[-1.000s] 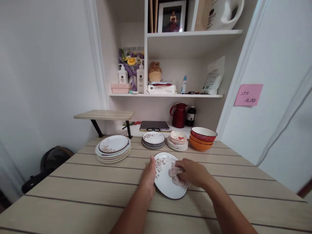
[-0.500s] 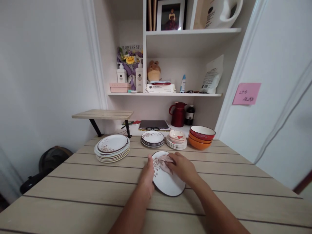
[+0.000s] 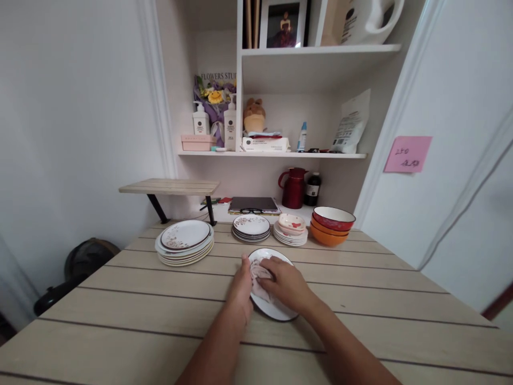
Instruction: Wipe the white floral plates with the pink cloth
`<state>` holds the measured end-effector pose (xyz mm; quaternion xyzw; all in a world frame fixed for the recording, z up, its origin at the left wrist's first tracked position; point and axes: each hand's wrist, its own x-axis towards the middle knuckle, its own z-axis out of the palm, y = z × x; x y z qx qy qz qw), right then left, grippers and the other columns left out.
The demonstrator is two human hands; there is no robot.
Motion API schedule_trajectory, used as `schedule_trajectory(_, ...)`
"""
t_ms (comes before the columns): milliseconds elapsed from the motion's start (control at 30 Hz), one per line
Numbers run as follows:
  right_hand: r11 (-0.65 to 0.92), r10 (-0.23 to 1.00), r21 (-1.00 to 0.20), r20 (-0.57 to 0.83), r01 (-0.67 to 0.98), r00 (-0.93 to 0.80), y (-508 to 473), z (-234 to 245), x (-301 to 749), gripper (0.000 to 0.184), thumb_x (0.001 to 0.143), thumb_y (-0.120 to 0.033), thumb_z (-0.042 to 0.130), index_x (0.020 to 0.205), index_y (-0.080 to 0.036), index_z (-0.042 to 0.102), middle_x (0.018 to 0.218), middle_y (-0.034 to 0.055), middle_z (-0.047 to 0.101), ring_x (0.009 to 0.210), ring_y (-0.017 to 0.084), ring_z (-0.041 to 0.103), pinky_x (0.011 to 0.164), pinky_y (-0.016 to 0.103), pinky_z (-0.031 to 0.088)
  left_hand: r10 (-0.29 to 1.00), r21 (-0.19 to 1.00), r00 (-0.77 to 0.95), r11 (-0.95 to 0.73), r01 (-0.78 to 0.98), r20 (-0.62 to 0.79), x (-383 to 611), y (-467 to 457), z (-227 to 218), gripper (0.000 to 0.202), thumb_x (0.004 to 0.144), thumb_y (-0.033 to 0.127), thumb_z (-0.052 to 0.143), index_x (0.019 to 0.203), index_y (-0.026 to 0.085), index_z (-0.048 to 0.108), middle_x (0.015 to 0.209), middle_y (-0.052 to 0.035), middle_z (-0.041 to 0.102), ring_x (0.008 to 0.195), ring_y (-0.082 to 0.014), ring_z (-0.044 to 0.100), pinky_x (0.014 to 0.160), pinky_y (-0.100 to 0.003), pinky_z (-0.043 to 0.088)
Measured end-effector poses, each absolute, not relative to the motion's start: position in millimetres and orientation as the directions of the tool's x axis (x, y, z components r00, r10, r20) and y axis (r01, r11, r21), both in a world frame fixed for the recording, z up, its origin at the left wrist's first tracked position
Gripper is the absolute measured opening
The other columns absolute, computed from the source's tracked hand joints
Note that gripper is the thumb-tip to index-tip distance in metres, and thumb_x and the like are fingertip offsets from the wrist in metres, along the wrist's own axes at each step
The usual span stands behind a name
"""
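A white plate [image 3: 276, 310] with a dark rim is tilted up above the wooden table. Its left edge is gripped by my left hand [image 3: 241, 289], thumb along the rim and the other fingers hidden behind. Bunched under the fingers of my right hand [image 3: 286, 283] is a pale pink cloth [image 3: 259, 283], pressed on the left part of the plate's face. Cloth and hand cover most of the plate's brown flower pattern.
Along the back of the table [image 3: 168, 299] stand a stack of large plates [image 3: 186, 235], a stack of smaller plates [image 3: 251, 225], small dishes [image 3: 291, 227] and stacked red and orange bowls [image 3: 331, 227]. A low wooden riser [image 3: 170, 187] stands at back left.
My right hand has slid the cloth left across the plate, over its flower pattern. My left hand keeps its hold on the rim.
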<state>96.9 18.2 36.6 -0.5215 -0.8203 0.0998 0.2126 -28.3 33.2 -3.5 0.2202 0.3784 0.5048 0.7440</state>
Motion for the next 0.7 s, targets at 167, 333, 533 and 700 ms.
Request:
schedule_trajectory(167,0.316,0.945,-0.366,0.204,0.875,-0.256,26,36,106,0.018,0.085,-0.034,0.05,0.094,-0.024,0.062,0.096,0.0034,0.06,0.082,0.016,0.055,0.063,0.024,0.029,0.925,0.743,0.178,0.377,-0.554,-0.337,-27,33,-4,0.058,0.085,0.061,0.042,0.113,0.014,0.063,0.102,-0.0141,0.072,0.09,-0.0231,0.069,0.077,-0.033,0.055)
schedule_trajectory(333,0.271,0.961,-0.313,0.036,0.91,-0.273,22,43,132,0.017,0.08,-0.034,0.056,0.09,-0.023,0.064,0.091,0.0042,0.066,0.08,0.018,0.057,0.062,0.026,0.029,0.919,0.736,0.211,0.393,-0.551,-0.333,-28,33,-5,0.062,0.086,0.063,0.039,0.115,0.013,0.062,0.108,-0.0166,0.07,0.095,-0.0244,0.068,0.08,-0.034,0.054)
schedule_trajectory(533,0.45,0.887,-0.32,0.047,0.834,-0.46,13,47,122,0.015,0.075,-0.03,0.06,0.088,-0.024,0.063,0.096,0.0022,0.067,0.087,0.019,0.057,0.067,0.026,0.031,0.916,0.732,0.216,0.401,-0.552,-0.339,-29,29,-1,0.062,0.086,0.062,0.038,0.115,0.013,0.062,0.106,-0.0159,0.071,0.093,-0.0246,0.068,0.079,-0.035,0.054)
schedule_trajectory(700,0.418,0.908,-0.384,0.215,0.823,-0.361,20,38,101,0.02,0.081,-0.029,0.055,0.099,-0.025,0.062,0.102,0.0024,0.06,0.088,0.016,0.056,0.07,0.024,0.033,0.925,0.75,0.19,0.379,-0.542,-0.329,-28,29,0,0.06,0.086,0.061,0.04,0.114,0.013,0.062,0.099,-0.0143,0.072,0.086,-0.0226,0.07,0.075,-0.032,0.055)
